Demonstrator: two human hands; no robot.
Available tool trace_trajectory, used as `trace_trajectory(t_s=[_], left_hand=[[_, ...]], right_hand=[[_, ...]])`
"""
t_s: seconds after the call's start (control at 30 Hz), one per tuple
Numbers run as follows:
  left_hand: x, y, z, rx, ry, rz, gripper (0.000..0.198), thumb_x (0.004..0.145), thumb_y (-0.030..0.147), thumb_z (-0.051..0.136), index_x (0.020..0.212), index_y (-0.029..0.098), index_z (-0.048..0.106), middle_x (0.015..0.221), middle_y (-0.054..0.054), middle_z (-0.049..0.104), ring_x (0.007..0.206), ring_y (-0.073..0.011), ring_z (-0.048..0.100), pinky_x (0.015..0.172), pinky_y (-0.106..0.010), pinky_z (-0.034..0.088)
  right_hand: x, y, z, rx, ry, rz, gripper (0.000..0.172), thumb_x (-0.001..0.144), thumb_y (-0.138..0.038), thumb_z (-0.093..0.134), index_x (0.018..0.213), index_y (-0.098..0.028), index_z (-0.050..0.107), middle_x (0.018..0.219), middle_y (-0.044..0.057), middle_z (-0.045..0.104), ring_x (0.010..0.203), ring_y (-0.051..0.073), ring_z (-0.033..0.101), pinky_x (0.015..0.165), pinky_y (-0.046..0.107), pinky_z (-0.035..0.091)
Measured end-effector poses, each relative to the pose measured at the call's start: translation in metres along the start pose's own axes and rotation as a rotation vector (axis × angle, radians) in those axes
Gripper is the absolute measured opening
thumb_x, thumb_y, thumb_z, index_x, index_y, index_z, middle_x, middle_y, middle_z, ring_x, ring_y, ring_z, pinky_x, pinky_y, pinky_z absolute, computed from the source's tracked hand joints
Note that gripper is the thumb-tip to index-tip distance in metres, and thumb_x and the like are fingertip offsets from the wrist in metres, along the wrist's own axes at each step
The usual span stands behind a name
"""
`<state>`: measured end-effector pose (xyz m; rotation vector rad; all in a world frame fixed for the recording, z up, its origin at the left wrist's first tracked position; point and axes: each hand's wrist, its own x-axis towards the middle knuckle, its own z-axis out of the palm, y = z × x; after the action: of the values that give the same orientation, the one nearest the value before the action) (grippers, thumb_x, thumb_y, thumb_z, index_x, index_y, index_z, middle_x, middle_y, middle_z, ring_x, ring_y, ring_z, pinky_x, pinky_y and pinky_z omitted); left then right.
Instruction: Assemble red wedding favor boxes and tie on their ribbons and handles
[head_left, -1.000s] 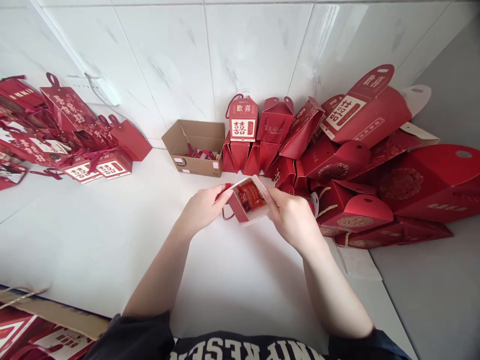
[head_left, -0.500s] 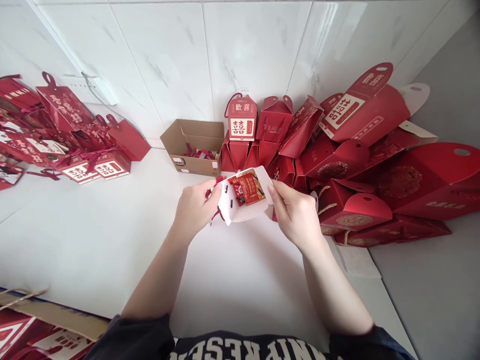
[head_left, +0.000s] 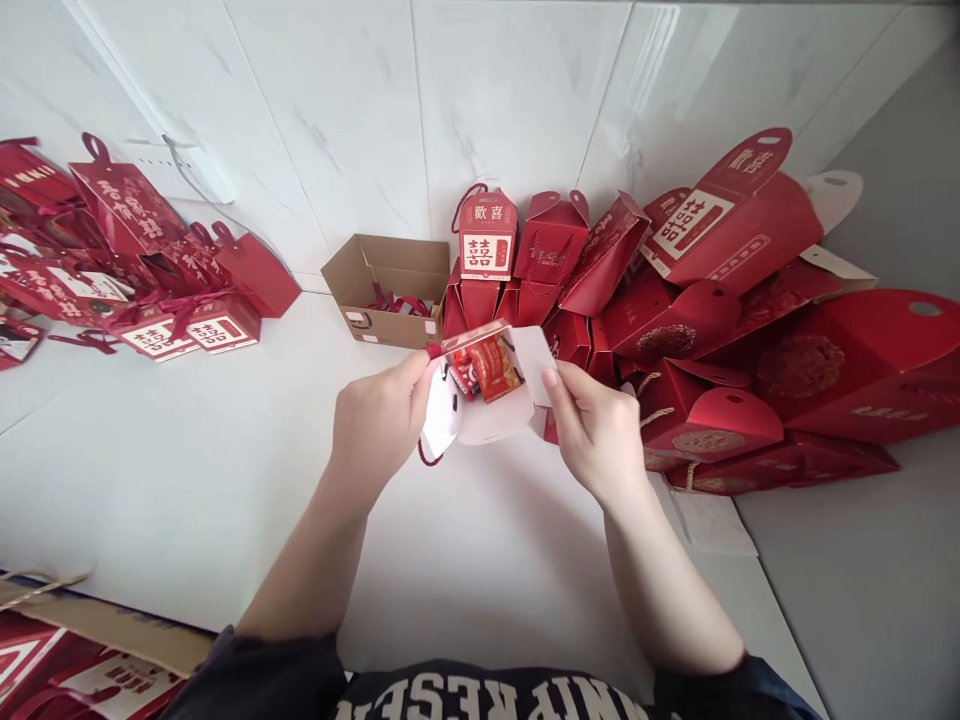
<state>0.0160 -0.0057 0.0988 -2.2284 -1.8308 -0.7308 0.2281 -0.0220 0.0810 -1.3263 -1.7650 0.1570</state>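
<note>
Between my hands is a small gift box [head_left: 491, 425], its flaps spread apart and its white inside facing me. Red and orange candy packets [head_left: 495, 368] lie in it. My left hand [head_left: 381, 415] pinches the flap on the left side, where a dark red cord [head_left: 427, 458] loops out below. My right hand [head_left: 598, 425] grips the white flap [head_left: 534, 362] on the right between thumb and fingers. The box's outer faces are mostly hidden from me.
A brown cardboard box [head_left: 394, 325] holding ribbons stands against the tiled wall. Red gift boxes [head_left: 694, 330] crowd the right side, and more decorated boxes [head_left: 127, 230] are heaped at the left. A carton [head_left: 112, 630] with red boxes sits at the lower left.
The gift box has turned slightly in my hands and its flaps are spread wider. The cord now hangs in view under the left flap.
</note>
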Motion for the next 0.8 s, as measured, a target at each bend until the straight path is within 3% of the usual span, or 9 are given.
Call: trace_trajectory(t_s=[0.1, 0.2, 0.27, 0.37, 0.47, 0.67, 0.8], left_hand=[[0.003, -0.001, -0.002, -0.003, -0.122, -0.034, 0.034, 0.096, 0.034, 0.036, 0.072, 0.021, 0.055, 0.050, 0.002, 0.035, 0.046, -0.0125, 0.030, 0.052, -0.027, 0.018], [0.005, -0.001, -0.004, -0.022, -0.166, -0.066, 0.034, 0.096, 0.036, 0.034, 0.071, 0.021, 0.052, 0.051, 0.002, 0.037, 0.047, -0.0131, 0.034, 0.052, -0.027, 0.019], [0.006, -0.003, -0.003, -0.088, -0.249, -0.072, 0.035, 0.095, 0.039, 0.034, 0.069, 0.021, 0.049, 0.052, 0.001, 0.039, 0.049, -0.0134, 0.037, 0.052, -0.027, 0.022], [0.010, -0.008, 0.005, -0.232, -0.550, -0.116, 0.041, 0.093, 0.047, 0.033, 0.063, 0.019, 0.040, 0.055, 0.000, 0.042, 0.047, -0.0128, 0.040, 0.049, -0.027, 0.026], [0.014, -0.014, 0.015, -0.309, -0.861, -0.210, 0.045, 0.091, 0.053, 0.029, 0.065, 0.019, 0.042, 0.057, -0.001, 0.046, 0.042, -0.0126, 0.042, 0.046, -0.027, 0.030], [0.017, -0.019, 0.009, -0.430, -0.999, -0.146, 0.031, 0.082, 0.045, 0.042, 0.085, 0.021, 0.060, 0.074, -0.003, 0.059, 0.059, -0.0152, 0.053, 0.048, -0.025, 0.038], [0.020, -0.025, 0.001, -0.478, -1.122, -0.101, 0.030, 0.077, 0.042, 0.048, 0.095, 0.021, 0.063, 0.083, -0.003, 0.064, 0.068, -0.0163, 0.058, 0.049, -0.023, 0.041]], right_hand=[[0.002, 0.002, 0.000, 0.044, -0.115, 0.038, 0.033, 0.100, -0.034, 0.037, 0.092, -0.017, 0.065, 0.057, -0.002, 0.050, 0.048, 0.010, 0.040, 0.052, 0.019, 0.037], [0.003, 0.006, 0.002, 0.022, -0.148, 0.064, 0.033, 0.101, -0.035, 0.034, 0.097, -0.018, 0.063, 0.059, -0.001, 0.053, 0.050, 0.011, 0.043, 0.054, 0.020, 0.036], [0.004, 0.009, 0.006, -0.043, -0.228, 0.071, 0.034, 0.101, -0.035, 0.033, 0.091, -0.019, 0.061, 0.060, 0.000, 0.054, 0.051, 0.012, 0.046, 0.054, 0.022, 0.034], [0.005, 0.013, 0.015, -0.219, -0.472, 0.066, 0.032, 0.099, -0.031, 0.035, 0.080, -0.020, 0.058, 0.062, 0.002, 0.058, 0.055, 0.015, 0.050, 0.052, 0.025, 0.028], [0.005, 0.014, 0.023, -0.335, -0.639, 0.034, 0.027, 0.098, -0.032, 0.039, 0.083, -0.021, 0.059, 0.070, 0.004, 0.064, 0.061, 0.017, 0.056, 0.052, 0.026, 0.026], [0.004, 0.011, 0.020, -0.311, -0.663, 0.058, 0.025, 0.098, -0.033, 0.040, 0.103, -0.024, 0.063, 0.082, 0.003, 0.070, 0.072, 0.018, 0.062, 0.056, 0.026, 0.031], [0.004, 0.012, 0.018, -0.257, -0.658, 0.032, 0.025, 0.099, -0.033, 0.040, 0.100, -0.024, 0.063, 0.086, 0.002, 0.070, 0.074, 0.017, 0.061, 0.058, 0.025, 0.032]])
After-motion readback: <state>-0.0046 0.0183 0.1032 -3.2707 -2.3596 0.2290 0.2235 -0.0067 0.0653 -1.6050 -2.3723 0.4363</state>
